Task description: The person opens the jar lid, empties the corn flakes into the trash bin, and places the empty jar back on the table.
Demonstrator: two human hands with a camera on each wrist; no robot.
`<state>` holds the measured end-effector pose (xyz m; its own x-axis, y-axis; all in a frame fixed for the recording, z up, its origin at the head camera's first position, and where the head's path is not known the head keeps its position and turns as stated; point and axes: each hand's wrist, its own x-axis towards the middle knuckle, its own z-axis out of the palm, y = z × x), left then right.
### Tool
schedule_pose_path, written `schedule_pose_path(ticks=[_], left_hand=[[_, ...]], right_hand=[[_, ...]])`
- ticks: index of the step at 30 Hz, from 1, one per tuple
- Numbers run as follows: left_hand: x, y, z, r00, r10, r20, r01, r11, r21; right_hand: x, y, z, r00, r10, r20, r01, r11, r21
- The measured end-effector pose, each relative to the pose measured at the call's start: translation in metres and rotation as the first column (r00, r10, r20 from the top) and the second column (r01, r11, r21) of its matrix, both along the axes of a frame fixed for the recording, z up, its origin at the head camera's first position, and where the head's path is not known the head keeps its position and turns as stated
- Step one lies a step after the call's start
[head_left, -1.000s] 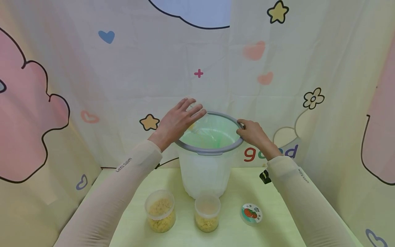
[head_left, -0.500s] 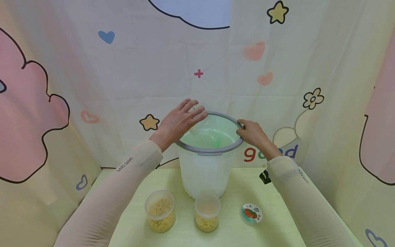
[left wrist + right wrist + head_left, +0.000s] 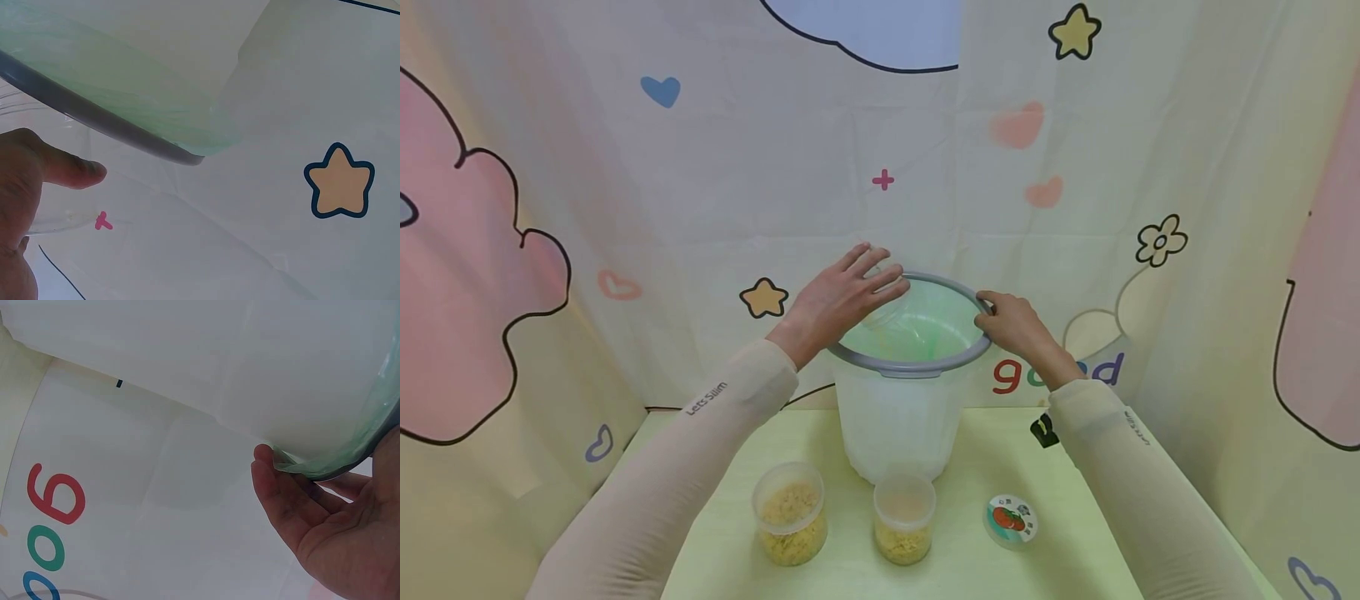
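Observation:
A white trash can [image 3: 898, 429] with a grey rim stands at the back of the table, lined with a pale green bag [image 3: 943, 321]. Over the left side of its mouth, my left hand [image 3: 846, 296] holds a clear plastic container [image 3: 69, 206] tipped on its side; most of it is hidden behind the fingers. In the left wrist view its clear wall shows beyond the thumb, outlined faintly. My right hand [image 3: 1018, 329] grips the can's rim at the right, fingers and thumb over the edge and the bag, as the right wrist view shows.
Two clear tubs with yellow crumbly food, a wider one [image 3: 792, 521] and a narrower one [image 3: 904, 521], stand in front of the can. A round lid [image 3: 1011, 518] with a tomato picture lies to their right. A black clip [image 3: 1043, 429] sits near the right sleeve. A printed curtain hangs behind.
The yellow patch seen below my left hand a second ago has gone from there. The left hand has shifted slightly right over the can. The right hand stays on the rim.

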<state>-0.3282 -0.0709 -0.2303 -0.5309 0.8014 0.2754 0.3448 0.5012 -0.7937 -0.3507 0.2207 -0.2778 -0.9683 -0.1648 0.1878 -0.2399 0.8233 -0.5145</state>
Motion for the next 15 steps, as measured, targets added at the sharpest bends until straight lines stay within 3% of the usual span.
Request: schedule_pose_path(ticks=[15], left_hand=[[0.0014, 0.0027, 0.0007, 0.999, 0.031, -0.027, -0.033, 0.997, -0.068]], right_hand=[[-0.0010, -0.0003, -0.0007, 1.000, -0.001, -0.004, 0.001, 1.000, -0.004]])
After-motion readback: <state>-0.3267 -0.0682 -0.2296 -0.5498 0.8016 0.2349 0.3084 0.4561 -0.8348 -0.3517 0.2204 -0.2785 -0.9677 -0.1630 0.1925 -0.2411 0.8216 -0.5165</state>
